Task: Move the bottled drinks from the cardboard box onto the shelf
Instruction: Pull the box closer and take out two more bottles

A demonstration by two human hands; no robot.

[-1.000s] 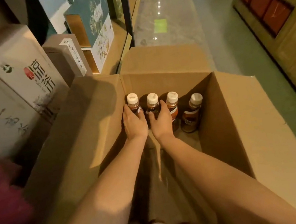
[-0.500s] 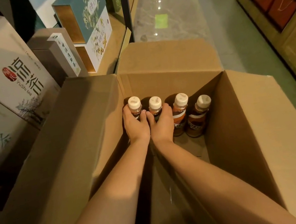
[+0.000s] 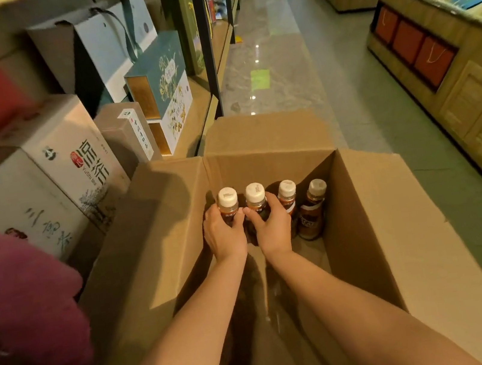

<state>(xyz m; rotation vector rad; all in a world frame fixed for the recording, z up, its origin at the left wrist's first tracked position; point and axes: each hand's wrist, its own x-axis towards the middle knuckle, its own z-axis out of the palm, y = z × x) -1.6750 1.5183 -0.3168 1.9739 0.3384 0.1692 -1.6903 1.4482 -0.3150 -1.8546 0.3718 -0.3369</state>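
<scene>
Hands (image 3: 224, 237) (image 3: 273, 228) now slightly parted, each curled round 1 bottle (image 3: 227, 198) (image 3: 255, 194), labels largely hidden.

Arms outstretched, left grip (image 3: 224, 236) clasps first bottle (image 3: 228, 203), right grip (image 3: 273, 227) second bottle (image 3: 255, 197).

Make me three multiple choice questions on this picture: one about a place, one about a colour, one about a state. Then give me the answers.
1. Where are the two bottles that the hands hold?
A. on the shelf
B. inside the cardboard box, by its far wall
C. on the floor outside the box

2. What colour are the bottle caps?
A. white
B. red
C. green

3. What is the left hand doing?
A. lying flat on a flap
B. hanging idle
C. gripping the leftmost bottle

Answers:
1 B: both bottles sit in the row along the far wall.
2 A: all four caps in the row look white.
3 C: its fingers curl round that bottle, while the right hand grips the second bottle.
</scene>
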